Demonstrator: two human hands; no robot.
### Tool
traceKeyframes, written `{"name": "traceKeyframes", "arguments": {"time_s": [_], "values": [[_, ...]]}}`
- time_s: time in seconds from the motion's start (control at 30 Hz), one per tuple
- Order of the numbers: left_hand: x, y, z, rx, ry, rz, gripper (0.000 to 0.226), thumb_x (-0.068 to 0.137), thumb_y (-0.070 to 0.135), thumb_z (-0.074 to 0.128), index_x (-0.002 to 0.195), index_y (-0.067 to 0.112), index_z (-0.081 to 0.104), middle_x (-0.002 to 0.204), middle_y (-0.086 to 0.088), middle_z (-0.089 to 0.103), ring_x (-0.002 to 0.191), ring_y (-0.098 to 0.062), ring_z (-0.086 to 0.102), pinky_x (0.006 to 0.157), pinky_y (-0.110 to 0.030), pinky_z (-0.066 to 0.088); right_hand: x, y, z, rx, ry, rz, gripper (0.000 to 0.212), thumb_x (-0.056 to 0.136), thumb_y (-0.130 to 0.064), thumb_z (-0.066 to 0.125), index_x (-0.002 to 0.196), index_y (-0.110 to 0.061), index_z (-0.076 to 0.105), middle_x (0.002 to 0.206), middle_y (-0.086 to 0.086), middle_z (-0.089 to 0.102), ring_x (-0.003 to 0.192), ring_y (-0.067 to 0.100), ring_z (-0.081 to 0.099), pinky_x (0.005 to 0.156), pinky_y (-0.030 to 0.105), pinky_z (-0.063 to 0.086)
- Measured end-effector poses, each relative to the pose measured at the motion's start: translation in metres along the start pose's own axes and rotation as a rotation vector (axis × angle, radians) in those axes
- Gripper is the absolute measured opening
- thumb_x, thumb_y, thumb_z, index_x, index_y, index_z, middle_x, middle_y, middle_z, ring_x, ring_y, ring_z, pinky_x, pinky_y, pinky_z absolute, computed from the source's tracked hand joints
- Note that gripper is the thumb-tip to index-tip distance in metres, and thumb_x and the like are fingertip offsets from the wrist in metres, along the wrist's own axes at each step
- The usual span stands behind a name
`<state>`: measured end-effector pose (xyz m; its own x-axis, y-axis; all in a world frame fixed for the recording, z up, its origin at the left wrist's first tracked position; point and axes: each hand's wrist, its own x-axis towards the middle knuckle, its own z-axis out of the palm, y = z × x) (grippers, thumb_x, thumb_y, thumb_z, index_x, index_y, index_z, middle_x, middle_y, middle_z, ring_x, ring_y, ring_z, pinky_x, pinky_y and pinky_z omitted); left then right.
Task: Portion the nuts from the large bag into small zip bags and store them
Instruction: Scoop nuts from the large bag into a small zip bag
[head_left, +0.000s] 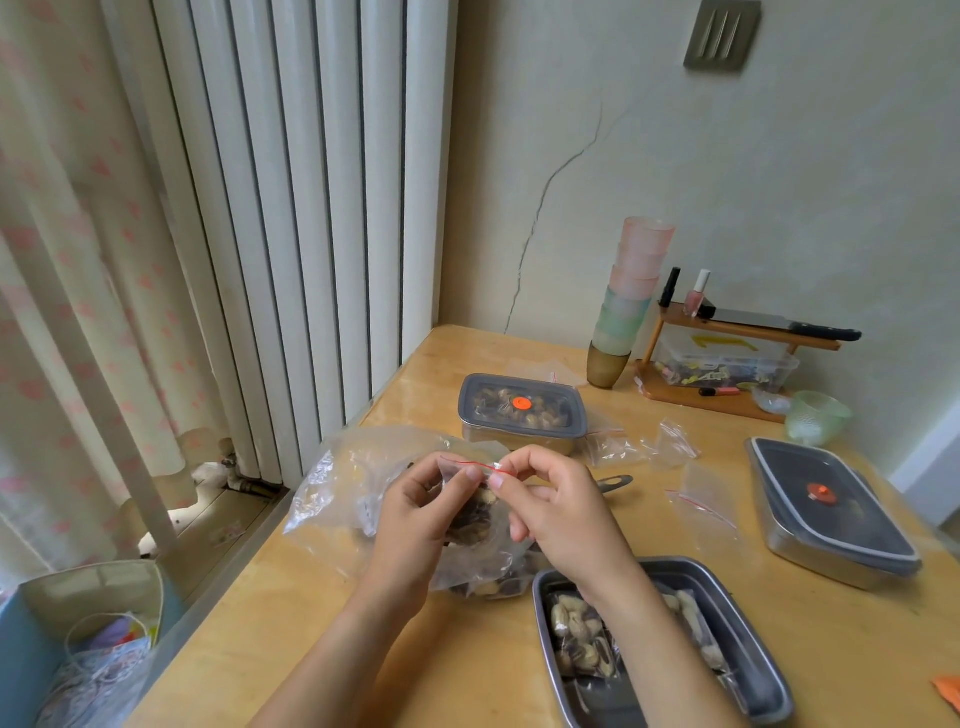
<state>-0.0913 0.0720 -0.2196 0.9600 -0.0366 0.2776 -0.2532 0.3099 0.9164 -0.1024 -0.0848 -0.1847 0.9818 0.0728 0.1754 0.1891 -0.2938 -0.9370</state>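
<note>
A small zip bag with a red seal line, part-filled with nuts, hangs between both hands above the table. My left hand pinches its top edge on the left, and my right hand pinches the seal on the right. Under and behind the hands lies the large clear bag with nuts in it. An open metal container at the front right holds filled small bags of nuts. A lidded container with nuts inside stands behind the hands.
Several empty small zip bags lie in the middle right. A second lidded container sits at the right. A metal handle pokes out behind my right hand. Stacked cups, a wooden rack and a green cup stand by the wall.
</note>
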Motion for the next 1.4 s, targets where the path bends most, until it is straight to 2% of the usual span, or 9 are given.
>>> {"name": "traceKeyframes", "arguments": {"time_s": [0.23, 0.37, 0.67, 0.8, 0.9, 1.07, 1.17, 1.27, 1.4], "values": [[0.0, -0.001, 0.0, -0.016, -0.002, -0.012, 0.021, 0.09, 0.023, 0.069, 0.087, 0.002, 0.071, 0.08, -0.005, 0.067, 0.074, -0.014, 0.061, 0.066, -0.021, 0.049, 0.001, 0.001, 0.002, -0.016, 0.03, -0.028, 0.013, 0.097, -0.024, 0.069, 0.084, -0.024, 0.065, 0.057, -0.004, 0.057, 0.054, 0.017, 0.055, 0.062, 0.035, 0.046], [0.001, -0.003, -0.002, 0.001, 0.031, -0.002, 0.02, 0.088, 0.021, 0.073, 0.087, 0.002, 0.071, 0.082, -0.01, 0.071, 0.077, -0.016, 0.063, 0.07, -0.025, 0.051, -0.001, -0.001, 0.004, -0.117, 0.095, -0.077, 0.016, 0.096, -0.023, 0.069, 0.081, -0.024, 0.064, 0.062, 0.011, 0.064, 0.049, 0.015, 0.055, 0.056, 0.034, 0.047], [0.002, 0.0, -0.002, -0.023, 0.076, -0.059, 0.015, 0.099, 0.017, 0.064, 0.086, 0.014, 0.071, 0.082, 0.001, 0.073, 0.078, -0.009, 0.065, 0.072, -0.018, 0.05, 0.001, 0.002, 0.001, -0.087, 0.134, -0.047, 0.015, 0.096, -0.022, 0.067, 0.082, -0.024, 0.062, 0.06, 0.0, 0.059, 0.051, 0.016, 0.058, 0.059, 0.036, 0.049], [0.002, 0.002, -0.002, -0.049, 0.071, -0.045, 0.013, 0.097, 0.014, 0.065, 0.086, 0.009, 0.069, 0.079, -0.004, 0.071, 0.076, -0.011, 0.064, 0.07, -0.019, 0.051, 0.0, 0.0, 0.004, -0.041, 0.067, -0.052, 0.009, 0.092, -0.029, 0.068, 0.087, -0.026, 0.061, 0.075, 0.009, 0.062, 0.056, 0.018, 0.054, 0.059, 0.039, 0.046], [0.001, 0.001, -0.002, -0.013, 0.012, -0.012, 0.013, 0.097, 0.014, 0.066, 0.087, 0.004, 0.069, 0.086, -0.012, 0.071, 0.082, -0.017, 0.067, 0.075, -0.025, 0.054, 0.0, 0.001, 0.007, -0.038, 0.034, -0.064, 0.011, 0.091, -0.03, 0.073, 0.088, -0.024, 0.064, 0.078, 0.006, 0.065, 0.058, 0.013, 0.055, 0.058, 0.026, 0.041], [0.001, 0.001, -0.001, -0.016, -0.012, 0.01, 0.014, 0.094, 0.014, 0.067, 0.09, 0.001, 0.067, 0.085, -0.01, 0.068, 0.081, -0.017, 0.064, 0.074, -0.024, 0.053, 0.001, 0.001, 0.009, -0.06, 0.058, -0.094, 0.014, 0.085, -0.039, 0.069, 0.085, -0.025, 0.066, 0.081, 0.012, 0.068, 0.072, 0.039, 0.065, 0.065, 0.041, 0.049], [0.001, 0.001, -0.001, -0.002, -0.014, 0.026, 0.013, 0.096, 0.01, 0.065, 0.089, -0.001, 0.065, 0.082, -0.009, 0.067, 0.077, -0.015, 0.062, 0.07, -0.023, 0.051, 0.001, 0.002, 0.009, -0.107, 0.074, -0.113, 0.016, 0.084, -0.041, 0.068, 0.085, -0.025, 0.067, 0.077, 0.011, 0.066, 0.067, 0.034, 0.058, 0.064, 0.046, 0.051], [0.0, 0.001, -0.001, 0.019, -0.016, 0.036, 0.012, 0.097, 0.009, 0.065, 0.09, -0.001, 0.065, 0.083, -0.011, 0.067, 0.078, -0.018, 0.061, 0.071, -0.025, 0.052, 0.001, 0.003, 0.008, -0.163, 0.101, -0.131, 0.012, 0.087, -0.034, 0.071, 0.082, -0.025, 0.066, 0.065, 0.003, 0.053, 0.06, 0.013, 0.042, 0.059, 0.037, 0.039], [-0.001, 0.001, -0.001, 0.045, -0.015, 0.051, 0.012, 0.097, 0.009, 0.066, 0.091, -0.001, 0.067, 0.087, -0.023, 0.067, 0.081, -0.023, 0.063, 0.074, -0.032, 0.053, 0.001, 0.001, 0.007, -0.2, 0.112, -0.141, 0.015, 0.09, -0.023, 0.073, 0.078, -0.023, 0.064, 0.068, 0.005, 0.057, 0.063, 0.014, 0.046, 0.061, 0.036, 0.042]]}}
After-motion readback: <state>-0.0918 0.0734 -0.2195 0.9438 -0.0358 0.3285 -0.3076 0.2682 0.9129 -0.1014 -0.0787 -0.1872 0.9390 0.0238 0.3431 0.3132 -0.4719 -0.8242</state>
